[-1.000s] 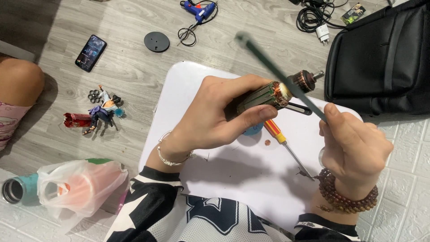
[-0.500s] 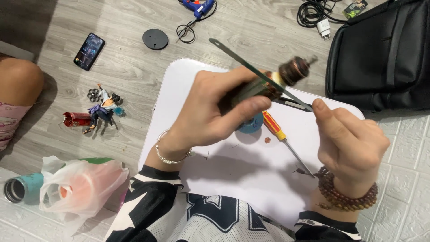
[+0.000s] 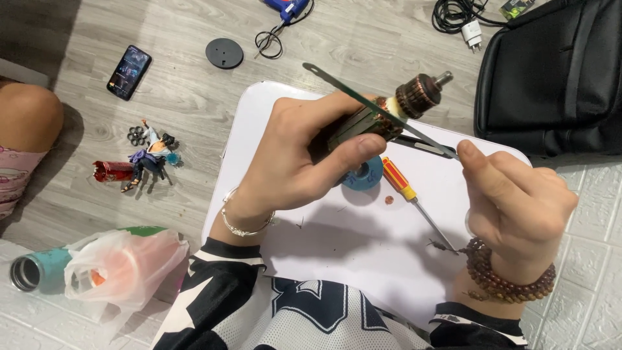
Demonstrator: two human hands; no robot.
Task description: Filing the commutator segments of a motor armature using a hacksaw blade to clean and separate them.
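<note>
Both hands work above the white bench point(image 3: 272, 123): the left hand point(image 3: 295, 165) is wrapped tight around a motor armature point(image 3: 382, 116), and the right hand point(image 3: 518, 201) pinches one end of a thin metal blade point(image 3: 363, 100) laid across the armature's winding end. The work looks midway; the windings appear intact and nothing has come off. The armature's long axis runs up and right, shaft tip pointing toward the black bag point(image 3: 557, 78). A red-and-yellow screwdriver point(image 3: 408, 194) lies just below the armature.
</note>
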